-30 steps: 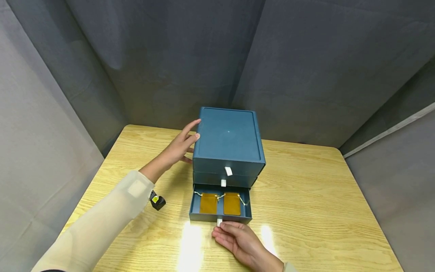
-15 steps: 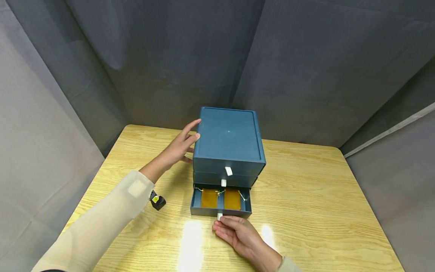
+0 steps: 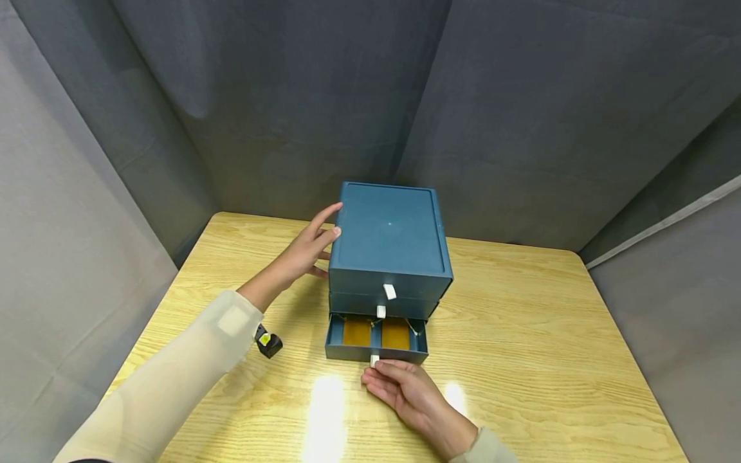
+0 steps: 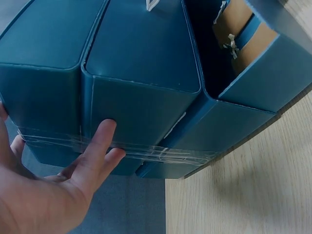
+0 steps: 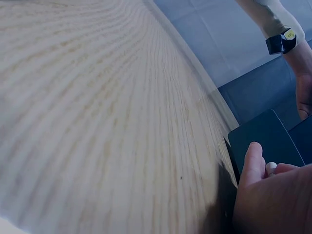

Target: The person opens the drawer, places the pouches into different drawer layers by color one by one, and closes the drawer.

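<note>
A blue three-drawer box point(image 3: 389, 238) stands on the wooden table point(image 3: 521, 334). Its bottom drawer point(image 3: 376, 352) is partly out and holds two orange-brown pouches point(image 3: 357, 332) side by side. My right hand point(image 3: 386, 379) is at the drawer's front, with thumb and fingers pinching its white pull tab point(image 3: 374, 361); the tab point(image 5: 270, 168) shows between them in the right wrist view. My left hand point(image 3: 307, 251) lies flat against the box's left side, fingers straight point(image 4: 100, 146). The upper two drawers are closed, each with a white tab point(image 3: 389, 291).
Grey cloth walls point(image 3: 231, 116) close in the table on three sides. A small black wrist device point(image 3: 267, 341) hangs under my left sleeve. Bare wood spreads to the right of the box and along the near edge.
The bottom drawer has slid inward, showing less of the pouches, and my right hand has moved with it toward the box. The left hand has stayed put.
</note>
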